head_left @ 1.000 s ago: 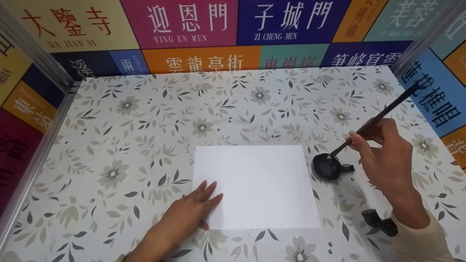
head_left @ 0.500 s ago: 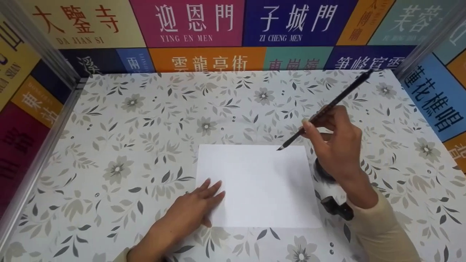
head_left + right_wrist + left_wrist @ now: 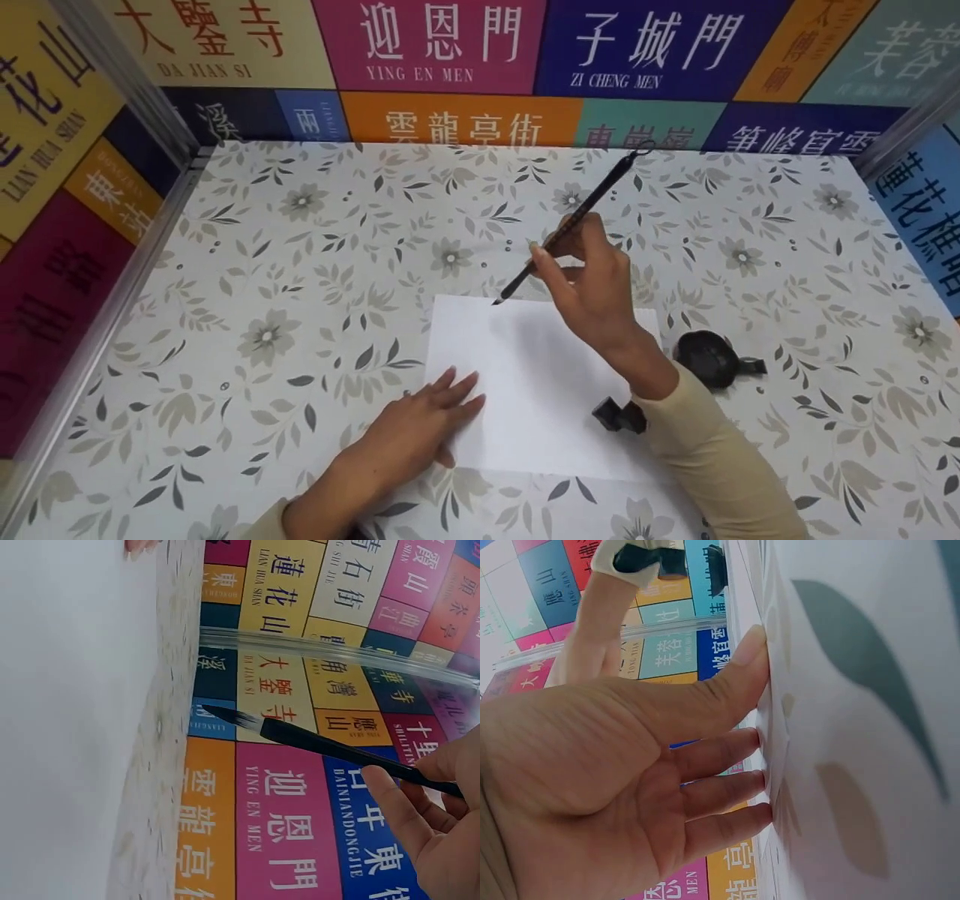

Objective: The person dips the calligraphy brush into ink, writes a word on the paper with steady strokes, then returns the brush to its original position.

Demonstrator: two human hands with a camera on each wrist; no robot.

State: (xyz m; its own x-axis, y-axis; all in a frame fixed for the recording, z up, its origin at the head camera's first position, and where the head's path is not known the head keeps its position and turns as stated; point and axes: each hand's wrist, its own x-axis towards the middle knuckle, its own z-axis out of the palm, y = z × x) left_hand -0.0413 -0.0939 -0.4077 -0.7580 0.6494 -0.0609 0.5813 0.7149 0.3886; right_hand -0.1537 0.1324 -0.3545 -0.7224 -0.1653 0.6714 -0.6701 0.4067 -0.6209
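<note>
Black wood and dark bristle catch my eye first: the brush (image 3: 600,190) has just travelled. A second ago its tip was in the ink dish (image 3: 707,360); half a second ago it was over the right part of the paper (image 3: 532,397); now it is over the far edge of the sheet, left of the middle. The dish sits by itself on the flowered tablecloth (image 3: 337,292), just off the sheet's right side. From the right wrist I can see the tip in the air, apart from the paper, dark at its point and greyer towards the handle.

The right hand (image 3: 596,292) pinches the handle between thumb and fingers, slanting it up and away. The left hand (image 3: 424,424) has stayed put, clamped on nothing: its fingers lie straight and a little spread, tips pressing on the sheet's left edge, with the thumb down near the near corner.

I see no mark on the white that shows, though the right arm hides some of it. To my mind, the dipping is done for now, the sheet is steadied, and the first stroke is not yet made.
</note>
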